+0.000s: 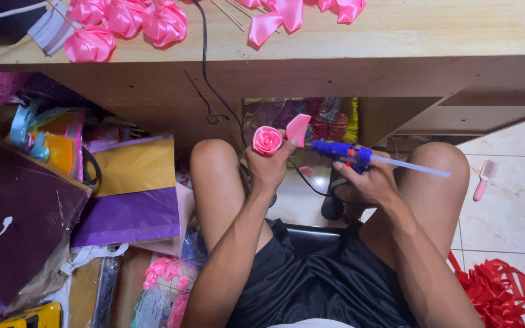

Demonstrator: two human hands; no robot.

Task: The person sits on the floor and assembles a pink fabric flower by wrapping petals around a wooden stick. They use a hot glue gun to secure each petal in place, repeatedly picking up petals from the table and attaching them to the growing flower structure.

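My left hand (268, 167) holds a small pink ribbon rose (267, 140) upright above my lap, with a loose pink ribbon petal (298, 128) sticking up beside it. My right hand (369, 181) grips a blue glue gun (341, 152) whose nozzle points left toward the petal. A clear glue stick (411, 166) sticks out of the gun's back to the right. A black cord (214, 91) runs from the desk down toward the gun.
A wooden desk (396, 36) above carries finished pink ribbon roses (126, 21) and loose petals (274, 21). Coloured paper sheets (132, 194) and bags crowd the left floor. A pink brush (484, 179) and red ribbon (496, 288) lie on the tiles at right.
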